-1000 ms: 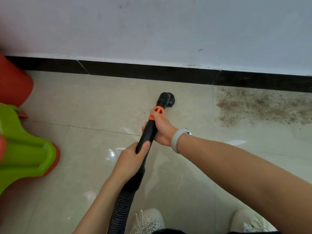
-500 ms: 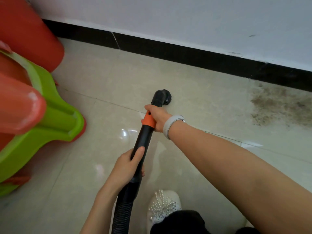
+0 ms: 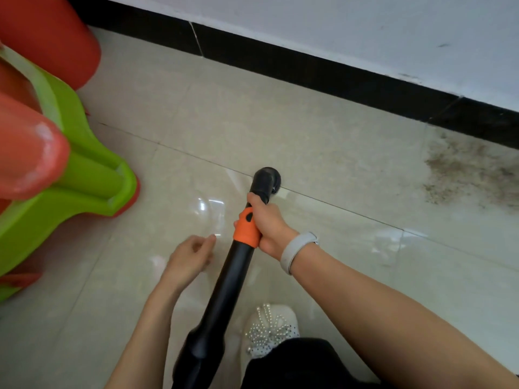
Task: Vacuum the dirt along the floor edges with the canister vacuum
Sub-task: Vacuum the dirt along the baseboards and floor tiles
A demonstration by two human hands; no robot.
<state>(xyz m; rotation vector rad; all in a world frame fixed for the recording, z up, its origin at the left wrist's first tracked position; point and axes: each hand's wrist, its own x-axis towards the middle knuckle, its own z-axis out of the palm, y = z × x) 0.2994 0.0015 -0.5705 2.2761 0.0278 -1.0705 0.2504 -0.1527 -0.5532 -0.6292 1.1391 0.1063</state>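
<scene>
A black vacuum wand [image 3: 233, 279] with an orange collar [image 3: 246, 227] runs up the middle of the head view. Its round brush head [image 3: 266, 179] sits on the beige floor tiles, well short of the wall. My right hand [image 3: 268, 223] grips the wand at the orange collar; a white band is on that wrist. My left hand [image 3: 188, 258] hovers just left of the wand, off it, fingers loosely curled and holding nothing. A brown patch of dirt [image 3: 466, 169] lies on the tile at the right, against the black skirting [image 3: 309, 69].
Stacked green [image 3: 84, 175] and red plastic stools [image 3: 45, 32] stand at the left, close to the camera. The white wall [image 3: 365, 26] rises above the skirting. My white beaded shoe [image 3: 269, 328] is beside the wand's lower end.
My left hand has let go of the wand and moved off to its left. The view has shifted closer to the stools, and the dirt patch now sits farther right of the brush head.
</scene>
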